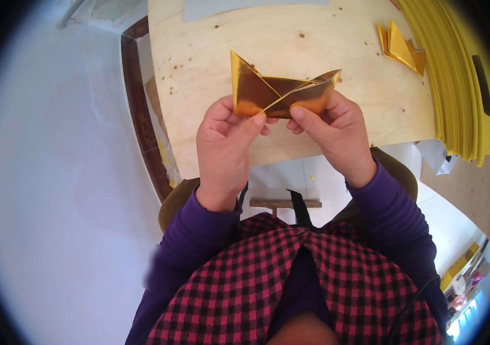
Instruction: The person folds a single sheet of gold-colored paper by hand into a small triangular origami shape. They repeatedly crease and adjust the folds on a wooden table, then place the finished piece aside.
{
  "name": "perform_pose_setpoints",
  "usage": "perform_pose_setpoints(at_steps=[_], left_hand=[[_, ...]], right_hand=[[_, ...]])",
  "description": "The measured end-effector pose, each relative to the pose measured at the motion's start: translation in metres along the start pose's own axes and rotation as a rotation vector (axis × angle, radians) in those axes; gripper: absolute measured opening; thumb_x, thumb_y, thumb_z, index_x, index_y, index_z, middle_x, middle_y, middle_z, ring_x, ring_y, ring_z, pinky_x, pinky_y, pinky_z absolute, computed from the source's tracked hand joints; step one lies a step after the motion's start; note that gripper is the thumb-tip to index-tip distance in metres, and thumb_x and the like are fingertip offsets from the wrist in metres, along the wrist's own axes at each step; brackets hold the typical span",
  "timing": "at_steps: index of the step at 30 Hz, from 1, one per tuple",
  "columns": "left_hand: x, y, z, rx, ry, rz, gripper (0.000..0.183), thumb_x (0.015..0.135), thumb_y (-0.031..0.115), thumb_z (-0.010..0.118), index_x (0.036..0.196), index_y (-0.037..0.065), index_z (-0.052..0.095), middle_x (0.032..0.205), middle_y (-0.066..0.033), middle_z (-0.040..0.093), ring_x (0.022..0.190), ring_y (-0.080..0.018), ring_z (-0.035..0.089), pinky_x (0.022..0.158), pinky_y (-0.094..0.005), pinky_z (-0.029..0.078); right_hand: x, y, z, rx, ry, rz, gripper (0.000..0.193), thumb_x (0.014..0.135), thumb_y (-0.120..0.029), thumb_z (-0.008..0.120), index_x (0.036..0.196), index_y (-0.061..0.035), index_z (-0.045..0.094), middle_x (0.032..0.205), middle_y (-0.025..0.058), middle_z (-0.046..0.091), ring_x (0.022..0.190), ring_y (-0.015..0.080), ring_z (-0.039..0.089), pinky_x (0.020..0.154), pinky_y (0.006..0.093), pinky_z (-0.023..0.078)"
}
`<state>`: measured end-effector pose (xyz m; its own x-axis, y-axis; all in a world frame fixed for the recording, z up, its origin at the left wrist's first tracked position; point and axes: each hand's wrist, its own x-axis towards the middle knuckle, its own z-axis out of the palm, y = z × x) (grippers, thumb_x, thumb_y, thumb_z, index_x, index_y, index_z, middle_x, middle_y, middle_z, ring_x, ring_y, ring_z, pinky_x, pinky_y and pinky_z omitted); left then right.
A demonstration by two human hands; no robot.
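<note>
both hands up over the near edge of the plywood board (291,40), working one piece: a folded gold foil paper (282,92), boat-like, with one tall point standing up on the left and a lower point on the right. left hand (225,138) pinches the left lower end, thumb on the near face, fingers curled behind. right hand (337,129) grips the right lower end the same way, thumb tip pressed near the middle of the bottom edge. both hands closed on the paper, none free; the piece is held in the air, clear of the board

risks, judged from this frame:
- foil sheet looks thin and glossy – the two thumbs sit close together at the bottom crease, and a pull outward with uneven force could tear it there or spring the middle flaps open
- slick surface, small grip area – a slip of either pinch would let one end drop and skew the fold
- pressing hard with the thumb pads could leave a stray crease on the near face
- the tall left point is unsupported and could bend if it brushes the fingers

surroundings: a finished folded gold piece (401,49) lies on the far right of the board, well apart from the hands. a thick stack of yellow sheets (457,80) runs along the right side, just beyond it. nothing lies between the hands and the board surface below them; the board's middle shows only knots. purple sleeves and a red-black checked garment fill the lower frame – no obstruction to the hands
</note>
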<state>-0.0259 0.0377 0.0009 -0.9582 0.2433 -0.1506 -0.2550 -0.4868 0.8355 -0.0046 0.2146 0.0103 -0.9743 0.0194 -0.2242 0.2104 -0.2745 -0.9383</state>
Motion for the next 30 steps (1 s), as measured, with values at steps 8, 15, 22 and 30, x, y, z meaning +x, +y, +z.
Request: perform_pose_setpoints(at_steps=[8, 15, 22, 30], left_hand=[[0.001, 0.006, 0.004, 0.134, 0.049, -0.125, 0.034, 0.09, -0.005, 0.062, 0.123, -0.002, 0.053, 0.108, -0.0119, 0.07, 0.094, -0.0157, 0.067, 0.081, -0.0285, 0.052], [-0.01, 0.014, 0.004, 0.377, 0.064, -0.334, 0.043, 0.087, -0.003, 0.066, 0.125, -0.004, 0.048, 0.102, -0.0114, 0.071, 0.089, -0.0133, 0.067, 0.079, -0.0257, 0.052], [-0.024, 0.013, -0.005, 1.028, 0.106, -0.179, 0.051, 0.078, 0.007, 0.081, 0.117, 0.001, 0.048, 0.087, -0.0044, 0.062, 0.075, -0.0077, 0.056, 0.064, -0.0226, 0.045], [-0.032, -0.003, -0.022, 1.281, -0.249, 0.652, 0.026, 0.072, 0.003, 0.077, 0.096, 0.004, 0.067, 0.102, -0.0115, 0.066, 0.093, -0.0296, 0.063, 0.082, -0.0361, 0.051]], right_hand=[[0.004, -0.009, -0.006, -0.139, -0.032, 0.148, 0.019, 0.092, -0.007, 0.067, 0.108, 0.003, 0.063, 0.09, 0.0032, 0.067, 0.074, 0.0077, 0.064, 0.069, 0.0227, 0.054], [-0.002, -0.007, -0.011, -0.264, -0.069, 0.155, 0.033, 0.089, -0.003, 0.066, 0.119, 0.0048, 0.055, 0.093, 0.0045, 0.065, 0.074, 0.0067, 0.062, 0.066, 0.0225, 0.052], [-0.012, 0.004, -0.013, -0.389, -0.062, 0.116, 0.042, 0.088, -0.003, 0.065, 0.127, 0.0033, 0.052, 0.09, 0.005, 0.065, 0.071, 0.0074, 0.059, 0.062, 0.0229, 0.049], [-0.012, 0.016, -0.017, -0.659, -0.025, 0.02, 0.051, 0.086, -0.006, 0.067, 0.132, 0.0025, 0.049, 0.079, 0.006, 0.065, 0.061, 0.0085, 0.056, 0.057, 0.0242, 0.048]])
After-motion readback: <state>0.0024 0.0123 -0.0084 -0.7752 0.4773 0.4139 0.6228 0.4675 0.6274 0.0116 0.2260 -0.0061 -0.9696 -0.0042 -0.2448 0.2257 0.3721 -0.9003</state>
